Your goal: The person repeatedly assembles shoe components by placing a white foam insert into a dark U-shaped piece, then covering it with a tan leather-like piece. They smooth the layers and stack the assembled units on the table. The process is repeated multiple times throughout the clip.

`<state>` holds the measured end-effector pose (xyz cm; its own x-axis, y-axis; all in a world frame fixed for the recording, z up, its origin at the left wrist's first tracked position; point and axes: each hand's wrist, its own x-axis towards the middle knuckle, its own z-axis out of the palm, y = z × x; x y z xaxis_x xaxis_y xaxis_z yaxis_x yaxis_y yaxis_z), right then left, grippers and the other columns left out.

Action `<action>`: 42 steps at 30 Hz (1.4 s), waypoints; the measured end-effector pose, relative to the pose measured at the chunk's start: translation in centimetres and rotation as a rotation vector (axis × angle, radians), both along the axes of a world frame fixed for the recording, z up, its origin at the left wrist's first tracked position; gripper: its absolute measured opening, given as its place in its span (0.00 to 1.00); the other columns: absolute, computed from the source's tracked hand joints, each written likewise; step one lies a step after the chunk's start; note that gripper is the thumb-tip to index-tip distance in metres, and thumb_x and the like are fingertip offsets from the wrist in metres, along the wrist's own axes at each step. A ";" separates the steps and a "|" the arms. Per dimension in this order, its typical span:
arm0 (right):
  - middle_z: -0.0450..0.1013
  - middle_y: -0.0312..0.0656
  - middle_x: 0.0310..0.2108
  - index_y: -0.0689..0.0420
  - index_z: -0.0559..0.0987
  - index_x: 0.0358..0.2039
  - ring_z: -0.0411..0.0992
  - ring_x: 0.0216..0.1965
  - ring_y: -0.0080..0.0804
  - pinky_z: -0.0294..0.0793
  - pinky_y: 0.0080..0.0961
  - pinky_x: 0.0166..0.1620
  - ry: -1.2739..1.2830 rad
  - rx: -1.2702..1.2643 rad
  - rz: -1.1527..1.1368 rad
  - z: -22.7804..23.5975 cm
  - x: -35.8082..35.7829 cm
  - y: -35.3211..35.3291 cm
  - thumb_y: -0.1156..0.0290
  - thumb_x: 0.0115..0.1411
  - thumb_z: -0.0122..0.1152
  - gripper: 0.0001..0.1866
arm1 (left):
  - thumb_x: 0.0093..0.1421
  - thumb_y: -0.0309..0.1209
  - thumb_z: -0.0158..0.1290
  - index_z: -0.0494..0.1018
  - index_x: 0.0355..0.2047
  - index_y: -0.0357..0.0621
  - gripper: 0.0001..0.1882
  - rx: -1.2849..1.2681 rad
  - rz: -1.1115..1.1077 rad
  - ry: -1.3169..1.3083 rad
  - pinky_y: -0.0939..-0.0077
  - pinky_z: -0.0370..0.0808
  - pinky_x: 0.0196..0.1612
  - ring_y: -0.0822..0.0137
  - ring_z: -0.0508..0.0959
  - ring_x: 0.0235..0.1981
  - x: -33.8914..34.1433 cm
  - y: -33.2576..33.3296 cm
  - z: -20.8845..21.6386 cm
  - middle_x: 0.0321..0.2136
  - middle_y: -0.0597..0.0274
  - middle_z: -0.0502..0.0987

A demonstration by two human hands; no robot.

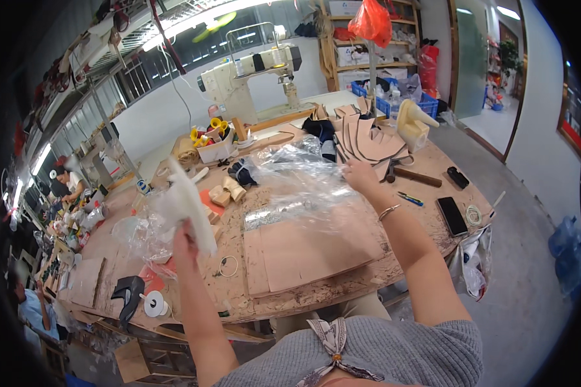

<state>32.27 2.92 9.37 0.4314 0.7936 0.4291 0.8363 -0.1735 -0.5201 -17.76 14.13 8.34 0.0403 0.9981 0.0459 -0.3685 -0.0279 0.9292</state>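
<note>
My left hand (186, 240) is raised over the left part of the workbench, closed round the lower edge of a white flat piece (193, 205) that is smeared by motion. My right hand (360, 177) reaches to the middle of the bench, its fingers closed at the right edge of a clear plastic bag (297, 171). The crumpled bag lies partly over flat tan sheets (310, 258). Just beyond my right hand, curved tan cut pieces (368, 138) with dark edges lie fanned out. Another crumpled clear plastic bag (135, 235) is left of my left hand.
A hammer (416, 177), a pen (410, 198) and a black phone (452, 216) lie to the right. Wooden shoe-last-like blocks (229, 191) and a white spool (155, 304) are on the left. A sewing machine (255, 80) stands behind; people work far left.
</note>
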 end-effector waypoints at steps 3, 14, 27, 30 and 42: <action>0.74 0.56 0.45 0.56 0.78 0.46 0.72 0.47 0.53 0.71 0.41 0.51 0.075 -0.055 0.194 2.1 -6.0 1.6 0.54 0.58 0.56 0.21 | 0.50 0.33 0.59 0.72 0.43 0.50 0.18 -0.133 -0.290 0.312 0.82 0.64 0.24 0.81 0.65 0.21 2.9 -4.7 -2.2 0.21 0.79 0.64; 0.74 0.53 0.49 0.57 0.73 0.54 0.71 0.53 0.48 0.67 0.36 0.55 0.285 -0.194 0.597 3.7 -9.9 -4.7 0.41 0.63 0.45 0.33 | 0.53 0.16 0.54 0.54 0.60 0.40 0.35 -0.310 -0.665 0.031 0.65 0.81 0.41 0.58 0.78 0.45 14.0 -8.7 -5.5 0.49 0.49 0.71; 0.75 0.57 0.31 0.60 0.57 0.64 0.76 0.32 0.55 0.74 0.43 0.34 0.144 0.135 0.428 -0.8 -18.7 -9.0 0.50 0.57 0.59 0.41 | 0.60 0.19 0.49 0.52 0.61 0.38 0.30 0.386 0.374 -0.259 0.68 0.71 0.53 0.61 0.70 0.53 22.5 -10.6 -4.4 0.55 0.51 0.64; 0.76 0.54 0.32 0.56 0.65 0.59 0.76 0.32 0.52 0.75 0.42 0.34 -0.063 0.231 0.581 -0.2 -21.4 -8.5 0.56 0.57 0.59 0.32 | 0.61 0.26 0.51 0.46 0.65 0.36 0.36 0.628 0.254 -0.026 0.66 0.63 0.60 0.59 0.64 0.58 21.9 -7.3 -10.1 0.60 0.51 0.59; 0.73 0.40 0.34 0.49 0.73 0.50 0.74 0.33 0.42 0.73 0.38 0.33 -0.446 0.313 0.871 8.0 -17.3 -16.5 0.65 0.55 0.60 0.21 | 0.60 0.30 0.56 0.47 0.66 0.36 0.40 0.393 -0.370 -0.037 0.66 0.53 0.66 0.62 0.55 0.65 19.2 -4.1 6.0 0.65 0.53 0.53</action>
